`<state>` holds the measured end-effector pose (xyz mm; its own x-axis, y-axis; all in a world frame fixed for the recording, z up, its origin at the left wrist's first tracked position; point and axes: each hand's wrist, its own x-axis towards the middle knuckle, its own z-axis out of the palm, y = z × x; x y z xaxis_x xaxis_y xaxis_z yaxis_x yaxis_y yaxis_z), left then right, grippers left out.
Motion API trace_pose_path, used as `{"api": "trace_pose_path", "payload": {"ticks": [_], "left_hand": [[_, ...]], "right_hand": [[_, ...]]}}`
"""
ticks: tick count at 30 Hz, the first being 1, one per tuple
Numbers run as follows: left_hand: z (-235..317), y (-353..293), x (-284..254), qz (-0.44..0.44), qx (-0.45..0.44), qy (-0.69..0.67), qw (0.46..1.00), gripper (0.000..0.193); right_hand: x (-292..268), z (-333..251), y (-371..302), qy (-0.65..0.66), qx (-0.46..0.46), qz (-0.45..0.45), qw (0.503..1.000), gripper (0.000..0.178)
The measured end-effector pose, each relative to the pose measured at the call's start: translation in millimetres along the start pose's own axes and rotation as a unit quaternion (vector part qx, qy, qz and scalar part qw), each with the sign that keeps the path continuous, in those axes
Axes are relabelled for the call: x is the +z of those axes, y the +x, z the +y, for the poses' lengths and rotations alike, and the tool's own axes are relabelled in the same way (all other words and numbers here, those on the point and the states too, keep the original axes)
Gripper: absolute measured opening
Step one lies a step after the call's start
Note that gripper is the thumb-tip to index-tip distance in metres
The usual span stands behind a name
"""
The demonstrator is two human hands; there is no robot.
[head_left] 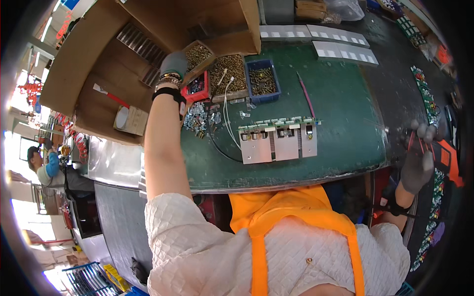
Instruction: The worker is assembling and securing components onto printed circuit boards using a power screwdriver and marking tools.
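Note:
My left hand [173, 63], in a grey glove with a black wrist strap, reaches far out to a small cardboard box of brass screws [199, 53]. Its fingertips are hidden at the box's edge. My right hand [418, 160], also grey-gloved and blurred, is off the table's right side with fingers spread, next to an orange and black tool [448, 159]. On the green mat [340, 106] in front of me lie three metal plates with green circuit boards [276, 140] side by side.
Beyond the plates stand a cardboard tray of brass screws [231, 73], a blue bin of screws [263, 81], a red tray [196, 88], a pile of metal clips [197, 119], white cable ties [226, 101] and a pink stick [306, 96]. Another person [44, 167] works at far left.

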<state>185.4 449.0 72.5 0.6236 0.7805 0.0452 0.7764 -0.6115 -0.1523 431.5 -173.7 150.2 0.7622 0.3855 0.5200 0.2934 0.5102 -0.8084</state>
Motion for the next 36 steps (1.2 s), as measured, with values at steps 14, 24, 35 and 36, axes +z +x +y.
{"api": "trace_pose_path", "payload": {"ticks": [14, 24, 35, 36], "left_hand": [[197.7, -344.6, -68.8, -0.017, 0.089, -0.793, 0.602, 0.024], [213.1, -374.0, -51.9, -0.032, 0.006, -0.908, 0.418, 0.033], [219.7, -377.5, -40.8, -0.073, 0.010, -0.934, 0.349, 0.034], [221.7, -376.5, -42.2, -0.073, 0.009, -0.932, 0.356, 0.035]], "right_hand": [[74.4, -30.3, 10.9, 0.315, 0.034, -0.374, 0.872, 0.032], [144.6, -18.7, -32.1, 0.371, -0.045, -0.266, 0.889, 0.054], [155.0, -7.6, -37.4, 0.343, -0.092, -0.309, 0.882, 0.069], [161.9, -14.1, -41.3, 0.342, -0.081, -0.266, 0.898, 0.055]]}}
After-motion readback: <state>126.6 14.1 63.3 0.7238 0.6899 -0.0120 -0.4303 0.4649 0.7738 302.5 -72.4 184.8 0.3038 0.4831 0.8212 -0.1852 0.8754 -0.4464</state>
